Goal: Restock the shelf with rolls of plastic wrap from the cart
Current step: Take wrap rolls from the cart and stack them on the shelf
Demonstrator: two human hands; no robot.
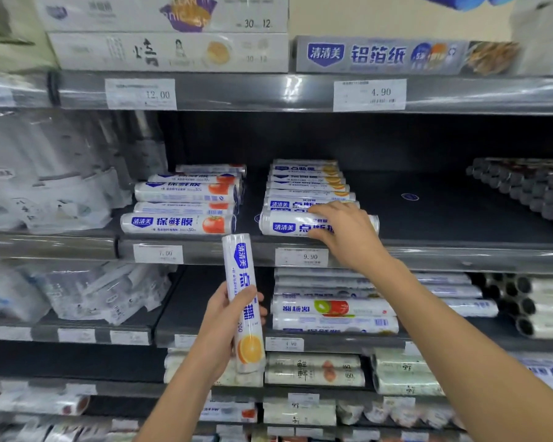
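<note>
My left hand (229, 317) grips a white roll of plastic wrap (244, 301) with an orange picture, held upright in front of the shelves. My right hand (342, 231) rests on the frontmost roll (284, 223) of a row of the same orange-labelled rolls (307, 183), lying crosswise at the front edge of the dark middle shelf (428, 218). Its fingers curl over the roll's right half and hide part of the label. A second row of tomato-labelled rolls (182, 205) lies to the left.
The middle shelf is bare to the right of the orange rows, up to stacked dark rolls (524, 186). Price tags (301, 256) line the shelf rail. Boxes (380, 55) fill the shelf above; more rolls (332, 307) and bagged goods (93, 291) fill the lower shelves.
</note>
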